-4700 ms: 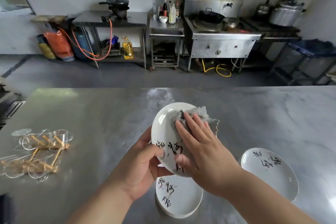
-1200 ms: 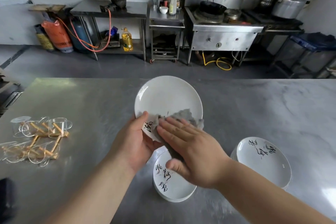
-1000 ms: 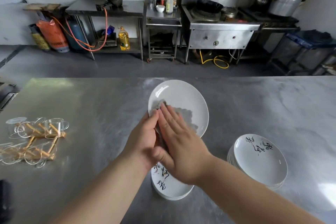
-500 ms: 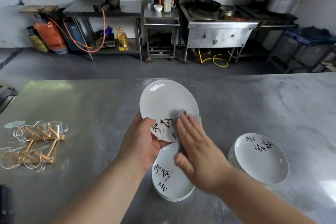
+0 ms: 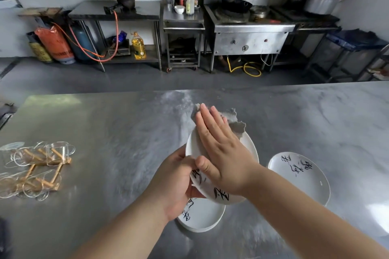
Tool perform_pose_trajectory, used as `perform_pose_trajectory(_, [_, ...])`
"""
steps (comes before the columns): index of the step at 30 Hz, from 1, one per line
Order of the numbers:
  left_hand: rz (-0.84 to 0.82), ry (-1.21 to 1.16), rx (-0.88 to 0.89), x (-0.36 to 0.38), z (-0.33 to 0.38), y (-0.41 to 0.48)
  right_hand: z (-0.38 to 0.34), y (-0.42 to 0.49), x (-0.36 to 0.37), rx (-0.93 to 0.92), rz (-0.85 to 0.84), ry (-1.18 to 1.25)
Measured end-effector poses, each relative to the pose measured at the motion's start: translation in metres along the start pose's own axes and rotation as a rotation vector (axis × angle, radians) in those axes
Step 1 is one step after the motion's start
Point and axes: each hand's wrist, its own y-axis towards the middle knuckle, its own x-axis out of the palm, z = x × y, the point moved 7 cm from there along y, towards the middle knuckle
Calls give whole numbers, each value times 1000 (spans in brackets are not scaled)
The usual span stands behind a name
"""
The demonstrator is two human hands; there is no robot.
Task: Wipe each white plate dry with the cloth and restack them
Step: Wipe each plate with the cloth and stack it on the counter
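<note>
- Since before, right hand (image 5: 223,153) slid the cloth (image 5: 235,126) up past the far rim of the plate (image 5: 250,149), fingers straight and flat.
- Curled left hand (image 5: 174,183) grips its edge, over a stack (image 5: 202,216) on the bench (image 5: 126,124).

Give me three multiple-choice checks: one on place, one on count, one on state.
1. Where are the clear glass cups? A. on the steel table, left of the hands; B. right of the hands; C. stacked on a plate.
2. How many piles of white printed plates rest on the table? A. one; B. two; C. four.
3. What is the right hand doing? A. making an empty fist; B. lying idle; C. pressing the grey cloth flat on the white plate that the left hand grips.
Key: 1 A, they lie at the table's left; 2 B, the near pile under the hands and the right pile; 3 C, its fingers are straight over the cloth.
</note>
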Motion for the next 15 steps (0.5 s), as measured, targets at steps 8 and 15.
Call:
perform_pose_trajectory(8, [-52,84,-47,0,5,-7,26,-4,-22,207,39,-25])
perform_pose_trajectory(15, [-144,54,-113,10,-4,-11,18,-1,-33,42,152,27])
